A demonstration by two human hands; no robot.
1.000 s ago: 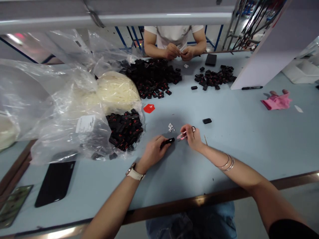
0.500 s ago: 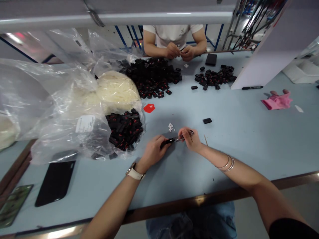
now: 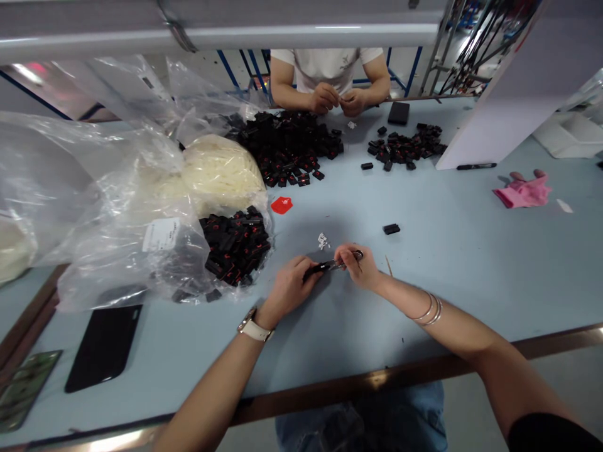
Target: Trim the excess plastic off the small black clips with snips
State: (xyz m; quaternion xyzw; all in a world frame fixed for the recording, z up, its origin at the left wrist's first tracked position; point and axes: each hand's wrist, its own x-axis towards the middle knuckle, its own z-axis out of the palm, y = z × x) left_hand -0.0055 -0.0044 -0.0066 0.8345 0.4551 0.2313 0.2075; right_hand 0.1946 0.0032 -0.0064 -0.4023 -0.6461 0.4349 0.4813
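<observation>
My left hand (image 3: 293, 285), with a white-strapped watch on the wrist, is closed on a small black plastic part (image 3: 313, 270). In my right hand (image 3: 358, 267) is a slim metal tool with a looped handle (image 3: 358, 255), like scissors or forceps; its exact kind is unclear. The tool's front end meets the black part between the two hands, and the fingers partly hide the contact. Just beyond them lies a little heap of tiny white pieces (image 3: 323, 241). A lone black plastic block (image 3: 391, 229) rests up and to the right of my right hand.
At left, clear plastic bags (image 3: 117, 207) hold black parts (image 3: 235, 248) and cream-coloured pieces (image 3: 221, 169). Further back are black-part piles (image 3: 292, 144), a red piece (image 3: 281, 204) and another person's hands (image 3: 340, 99). A pink glove (image 3: 524, 189) lies right; a black phone-like slab (image 3: 104, 348) lies front left.
My right hand has shifted very slightly left, with the metal tool still against the black part. My left hand stays almost in place.
</observation>
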